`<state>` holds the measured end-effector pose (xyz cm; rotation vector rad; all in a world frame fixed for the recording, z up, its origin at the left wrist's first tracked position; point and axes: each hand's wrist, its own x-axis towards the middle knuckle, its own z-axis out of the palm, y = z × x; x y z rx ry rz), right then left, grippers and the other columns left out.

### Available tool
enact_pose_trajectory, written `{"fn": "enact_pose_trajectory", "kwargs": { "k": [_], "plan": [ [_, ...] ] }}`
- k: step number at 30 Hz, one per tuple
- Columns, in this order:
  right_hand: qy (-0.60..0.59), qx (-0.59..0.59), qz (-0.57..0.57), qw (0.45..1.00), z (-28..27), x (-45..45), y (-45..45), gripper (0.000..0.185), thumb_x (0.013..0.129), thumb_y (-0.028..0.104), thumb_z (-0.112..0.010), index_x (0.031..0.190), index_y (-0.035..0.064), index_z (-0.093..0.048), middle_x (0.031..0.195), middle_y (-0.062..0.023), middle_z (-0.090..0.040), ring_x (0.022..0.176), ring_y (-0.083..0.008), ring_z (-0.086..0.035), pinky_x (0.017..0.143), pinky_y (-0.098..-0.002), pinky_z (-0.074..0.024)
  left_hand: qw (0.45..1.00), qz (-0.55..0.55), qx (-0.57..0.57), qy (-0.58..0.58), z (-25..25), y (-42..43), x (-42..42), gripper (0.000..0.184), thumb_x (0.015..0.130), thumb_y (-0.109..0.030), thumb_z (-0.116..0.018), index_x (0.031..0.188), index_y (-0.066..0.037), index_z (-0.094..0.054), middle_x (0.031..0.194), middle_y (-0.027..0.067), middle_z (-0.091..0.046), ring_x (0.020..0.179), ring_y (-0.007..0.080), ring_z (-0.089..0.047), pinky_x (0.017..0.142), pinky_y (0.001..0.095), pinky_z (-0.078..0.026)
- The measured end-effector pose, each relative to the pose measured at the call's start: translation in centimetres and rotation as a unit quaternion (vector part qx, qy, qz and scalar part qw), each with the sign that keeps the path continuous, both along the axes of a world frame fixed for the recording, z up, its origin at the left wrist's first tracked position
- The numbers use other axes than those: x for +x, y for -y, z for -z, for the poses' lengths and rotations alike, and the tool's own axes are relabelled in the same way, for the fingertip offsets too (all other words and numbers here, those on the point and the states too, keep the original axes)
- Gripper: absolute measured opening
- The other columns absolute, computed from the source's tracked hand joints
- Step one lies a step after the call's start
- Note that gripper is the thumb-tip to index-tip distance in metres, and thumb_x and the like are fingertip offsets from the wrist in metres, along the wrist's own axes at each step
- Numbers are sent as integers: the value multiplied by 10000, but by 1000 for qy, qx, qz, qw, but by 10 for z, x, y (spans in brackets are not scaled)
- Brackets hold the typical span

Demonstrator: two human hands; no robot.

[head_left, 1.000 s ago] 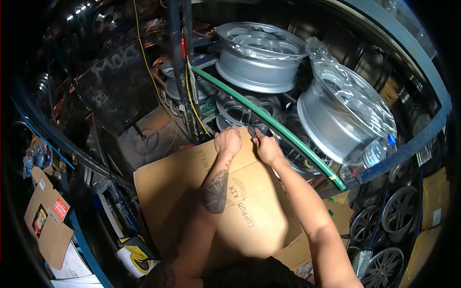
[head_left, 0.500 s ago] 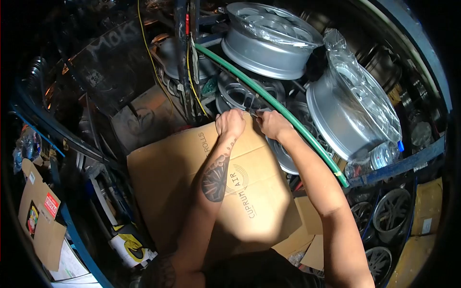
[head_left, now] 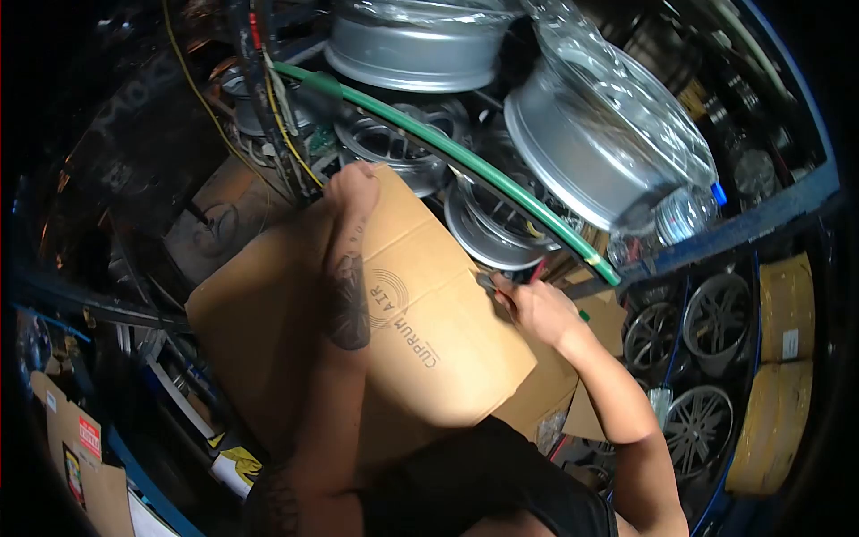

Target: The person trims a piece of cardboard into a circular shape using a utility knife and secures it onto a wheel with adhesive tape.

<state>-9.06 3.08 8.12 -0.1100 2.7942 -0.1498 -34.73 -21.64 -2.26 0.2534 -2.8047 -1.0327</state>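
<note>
One piece of cardboard [head_left: 465, 358] lies this side of the green pole [head_left: 465, 155], left hand [head_left: 352, 188] clasping its corner, right hand [head_left: 544, 313] gripping a dark tool [head_left: 486, 281] at its edge, seemingly cutting, firm bracing needed next

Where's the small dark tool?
Head view, right of centre: the small dark tool is in the right hand, at the right edge of the brown cardboard panel.

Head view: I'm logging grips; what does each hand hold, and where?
Left hand: the cardboard, by its far corner. Right hand: a dark tool, its held end hidden.
</note>
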Motion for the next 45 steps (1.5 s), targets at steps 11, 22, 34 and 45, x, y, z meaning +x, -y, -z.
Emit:
{"fn": "enact_pose_trajectory", "kwargs": {
  "k": [11, 22, 34, 45],
  "plan": [
    [246, 218, 3, 944, 65, 307, -164, 407, 1023, 300, -425, 1180, 58, -711, 1135, -199, -739, 1022, -397, -715, 914, -461, -574, 996, 54, -42, -64, -3, 7, 9, 332, 984, -379, -552, 1171, -184, -746, 1097, 168, -749, 1059, 402, -701, 935, 505, -531],
    [-227, -459, 269, 816, 61, 104, -58, 341, 1031, 110, -608, 1342, -22, -649, 802, 10, -615, 681, -55, -554, 616, -221, -447, 970, 99, -96, -199, 19, 70, 213, 576, 927, -555, -570, 1313, -130, -610, 1324, 202, -611, 1221, 416, -585, 1021, 611, -432],
    [-160, -421, 119, 885, 109, -54, 36, 401, 857, 320, -840, 1037, -25, -741, 872, -163, -755, 801, -203, -703, 771, -380, -543, 945, -318, -55, 49, -38, 186, 453, 540, 897, -371, -762, 1275, 7, -688, 1059, 304, -717, 1037, 445, -706, 908, 473, -555],
    [-147, -466, 115, 865, 136, -52, 27, 366, 879, 334, -795, 1027, 3, -745, 751, -122, -692, 710, -210, -651, 715, -375, -518, 943, -305, 0, 131, -48, 181, 448, 643, 884, -433, -730, 1264, 81, -658, 1155, 314, -713, 1135, 427, -689, 988, 443, -527]
  ]
}}
